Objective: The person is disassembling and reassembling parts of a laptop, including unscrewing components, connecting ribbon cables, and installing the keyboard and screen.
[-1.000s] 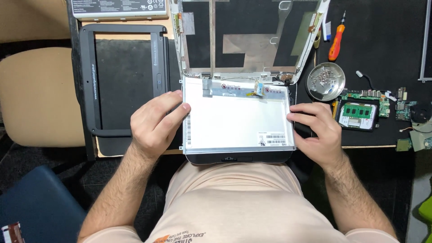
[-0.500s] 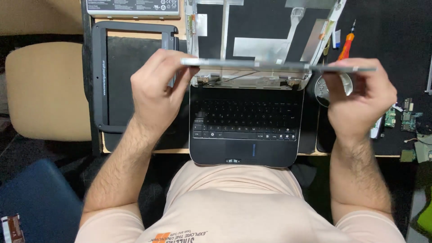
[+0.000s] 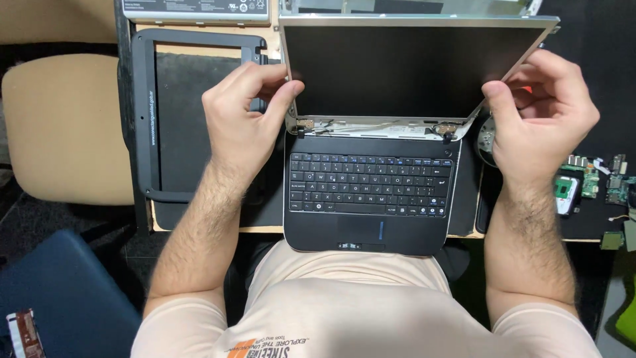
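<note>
Panel edges are where I hold: my left hand (image 3: 242, 116) pinches the left edge of the bare screen panel (image 3: 404, 66) low down, thumb in front, fingers curled behind, and my right hand (image 3: 540, 119) pinches the right edge at about the same height. Both grips are narrow and closed on the panel, which stands raised above the black laptop base (image 3: 368, 199), dark face toward me, its lower edge just over the hinges.

The base sits at the near edge of the bench (image 3: 199, 225), its front lip overhanging toward my body. Left of my left hand lies a black screen bezel (image 3: 142, 119), close to my knuckles. Right of my right hand, small green circuit boards (image 3: 583, 182) lie near my wrist. A grey metal part lies flat at the far edge, beyond the panel's top.
</note>
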